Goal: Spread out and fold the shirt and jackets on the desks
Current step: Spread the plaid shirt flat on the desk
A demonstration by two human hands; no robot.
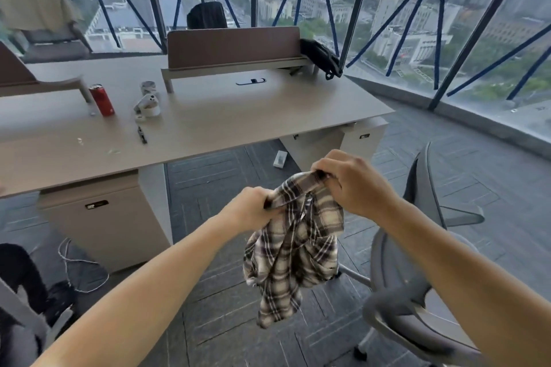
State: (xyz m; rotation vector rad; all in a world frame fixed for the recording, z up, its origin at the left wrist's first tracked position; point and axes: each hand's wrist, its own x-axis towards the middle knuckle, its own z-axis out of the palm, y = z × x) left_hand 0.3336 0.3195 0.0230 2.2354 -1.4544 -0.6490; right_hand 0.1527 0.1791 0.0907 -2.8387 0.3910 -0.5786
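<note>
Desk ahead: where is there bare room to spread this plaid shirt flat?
Room for the plaid shirt: the right half of the desk is bare, bordered by the pen and white gadget on the left, the partition behind, and the near and right edges. Crowded left of that: red can, scraps.

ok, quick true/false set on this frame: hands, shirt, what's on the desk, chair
1. The left hand and right hand both grip the plaid shirt. True.
2. The shirt lies spread flat on the desk. False: it hangs bunched in the air, short of the desk.
3. A red can stands upright on the desk. True.
4. The grey chair is on the person's left. False: it is on their right.
</note>
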